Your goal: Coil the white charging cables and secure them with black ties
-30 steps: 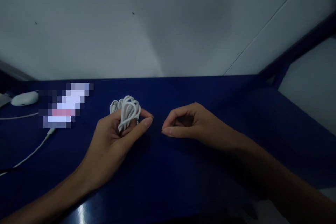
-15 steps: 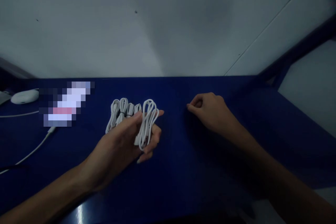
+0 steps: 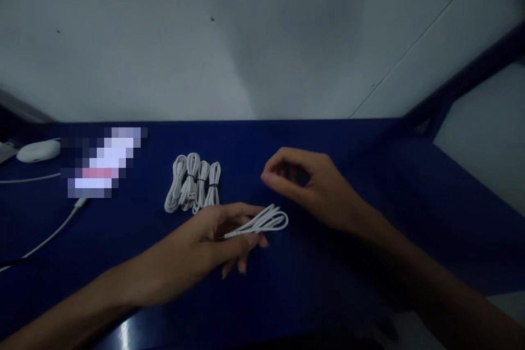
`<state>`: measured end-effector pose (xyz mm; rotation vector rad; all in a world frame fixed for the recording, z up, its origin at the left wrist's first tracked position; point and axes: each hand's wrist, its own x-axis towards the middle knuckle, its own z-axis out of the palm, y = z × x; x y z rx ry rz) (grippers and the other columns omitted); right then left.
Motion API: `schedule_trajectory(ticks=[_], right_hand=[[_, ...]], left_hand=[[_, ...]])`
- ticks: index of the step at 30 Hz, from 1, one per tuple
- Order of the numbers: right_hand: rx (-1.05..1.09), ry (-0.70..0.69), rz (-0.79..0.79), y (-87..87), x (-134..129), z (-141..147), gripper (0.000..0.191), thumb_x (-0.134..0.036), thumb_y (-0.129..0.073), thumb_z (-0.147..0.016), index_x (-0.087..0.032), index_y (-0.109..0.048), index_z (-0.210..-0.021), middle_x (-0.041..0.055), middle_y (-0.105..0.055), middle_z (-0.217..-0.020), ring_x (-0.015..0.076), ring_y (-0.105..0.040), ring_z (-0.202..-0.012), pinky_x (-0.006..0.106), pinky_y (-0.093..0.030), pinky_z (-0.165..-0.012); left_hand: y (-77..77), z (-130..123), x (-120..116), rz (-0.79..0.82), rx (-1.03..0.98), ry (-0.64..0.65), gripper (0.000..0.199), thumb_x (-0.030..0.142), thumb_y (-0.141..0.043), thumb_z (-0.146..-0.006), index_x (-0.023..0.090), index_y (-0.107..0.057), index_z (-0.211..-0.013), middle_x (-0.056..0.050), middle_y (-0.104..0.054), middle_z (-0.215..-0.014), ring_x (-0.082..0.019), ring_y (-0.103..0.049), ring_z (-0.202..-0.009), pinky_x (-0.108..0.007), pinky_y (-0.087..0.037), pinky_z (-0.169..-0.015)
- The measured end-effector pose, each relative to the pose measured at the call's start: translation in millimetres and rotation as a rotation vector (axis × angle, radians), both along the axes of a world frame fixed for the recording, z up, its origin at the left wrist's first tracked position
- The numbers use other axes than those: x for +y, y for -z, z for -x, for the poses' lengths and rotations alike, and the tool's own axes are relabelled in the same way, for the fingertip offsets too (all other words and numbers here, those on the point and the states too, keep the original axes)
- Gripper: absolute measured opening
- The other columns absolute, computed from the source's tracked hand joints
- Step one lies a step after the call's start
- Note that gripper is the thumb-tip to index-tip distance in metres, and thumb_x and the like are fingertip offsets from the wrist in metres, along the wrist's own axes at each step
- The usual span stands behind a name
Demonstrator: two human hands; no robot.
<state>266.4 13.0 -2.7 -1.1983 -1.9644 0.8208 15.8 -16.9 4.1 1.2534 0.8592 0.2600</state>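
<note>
Between the person's two hands lies a stretch of bare blue table point(image 3: 348, 284), smooth and faintly glossy, with a highlight near its front edge below the left forearm. Ahead of both hands the tabletop ends at a pale, matt wall point(image 3: 246, 38); beyond the right hand point(image 3: 318, 188) a dark blue frame rail point(image 3: 471, 74) rises diagonally, and the surface on that side is open.

Left hand point(image 3: 221, 235): fingers partly curled, thumb and forefinger pinching the narrow end of a folded white cable point(image 3: 262, 223). Its thin, rubbery loops fan out flat past the fingertips toward the right hand, just above or on the table; contact cannot be told.

Right hand: hovering near the cable loops, not touching them, fingers bent into a loose half-closed curl, holding nothing visible.

Just beyond the left hand, four bundled white cables point(image 3: 192, 183) lie side by side, each an elongated coil cinched with a dark tie. Well apart on the outer side of the left hand, a loose white cord point(image 3: 49, 238) trails across the table, and a rounded white case point(image 3: 38, 151) sits near the far edge.
</note>
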Motion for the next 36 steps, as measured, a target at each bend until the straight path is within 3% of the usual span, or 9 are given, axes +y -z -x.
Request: schedule_trajectory(ticks=[3, 5, 8, 14, 21, 29, 36], right_hand=[[0.041, -0.26, 0.03, 1.2, -8.9, 8.4, 0.007, -0.031, -0.079, -0.102, -0.024, -0.077, -0.1, 0.001, -0.072, -0.101, 0.0162, -0.065, -0.086, 0.031, -0.053, -0.074], [0.053, -0.308, 0.034, 3.5, -10.8, 9.5, 0.006, -0.029, -0.08, -0.101, -0.025, -0.078, -0.105, 0.0022, -0.069, -0.108, 0.0167, -0.067, -0.092, 0.032, -0.056, -0.081], [0.071, -0.321, 0.04, 6.4, -10.0, 8.0, 0.009, -0.032, -0.08, -0.103, -0.026, -0.078, -0.109, 0.0032, -0.069, -0.112, 0.0176, -0.067, -0.093, 0.033, -0.057, -0.083], [0.222, -0.235, 0.183, 5.5, -11.8, 12.5, 0.015, -0.038, -0.082, -0.101, -0.025, -0.078, -0.105, 0.0015, -0.076, -0.1, 0.0173, -0.071, -0.084, 0.032, -0.058, -0.077], [0.475, -0.181, 0.42, 5.3, -14.3, 15.3, 0.012, -0.031, -0.085, -0.098, -0.023, -0.078, -0.105, 0.0007, -0.079, -0.095, 0.0169, -0.074, -0.084, 0.029, -0.059, -0.076], [0.594, -0.186, 0.558, 6.6, -13.5, 17.0, 0.017, -0.027, -0.087, -0.094, -0.021, -0.075, -0.105, 0.0018, -0.079, -0.094, 0.0169, -0.075, -0.085, 0.03, -0.06, -0.078], [0.662, -0.243, 0.602, 7.8, -14.6, 19.0, 0.017, -0.027, -0.082, -0.099, -0.02, -0.068, -0.104, 0.0013, -0.076, -0.089, 0.018, -0.075, -0.083, 0.035, -0.061, -0.084]], left_hand=[[3.5, -1.7, -3.2, -0.024, -0.065, -0.092, 0.027, 0.039, -0.075, -0.103, 0.025, -0.067, -0.125, -0.005, -0.076, -0.104, -0.021, -0.071, -0.086, -0.03, -0.055, -0.069], [7.3, -2.3, -5.4, -0.077, -0.082, -0.156, 0.02, 0.036, -0.073, -0.105, 0.026, -0.066, -0.12, -0.004, -0.077, -0.104, -0.021, -0.074, -0.089, -0.031, -0.058, -0.074], [11.1, -3.2, -7.1, -0.191, -0.077, -0.281, 0.02, 0.03, -0.076, -0.103, 0.028, -0.065, -0.12, -0.003, -0.079, -0.107, -0.021, -0.077, -0.092, -0.033, -0.062, -0.081], [8.2, -6.0, -6.0, -0.379, -0.123, -0.528, 0.044, 0.017, -0.087, -0.089, 0.03, -0.065, -0.124, -0.002, -0.081, -0.106, -0.024, -0.082, -0.09, -0.034, -0.067, -0.083], [5.7, -6.8, 1.2, -0.375, -0.195, -0.536, 0.058, 0.015, -0.091, -0.086, 0.025, -0.069, -0.139, -0.002, -0.082, -0.091, -0.019, -0.081, -0.08, -0.03, -0.067, -0.082], [3.4, -4.5, 0.1, -0.402, -0.138, -0.557, 0.032, 0.016, -0.086, -0.092, 0.024, -0.078, -0.122, 0.001, -0.08, -0.077, -0.016, -0.075, -0.071, -0.024, -0.063, -0.073], [5.7, -5.9, 2.0, -0.418, -0.151, -0.558, 0.035, 0.021, -0.086, -0.094, 0.028, -0.079, -0.128, 0.0, -0.081, -0.092, -0.014, -0.073, -0.073, -0.022, -0.062, -0.068]])
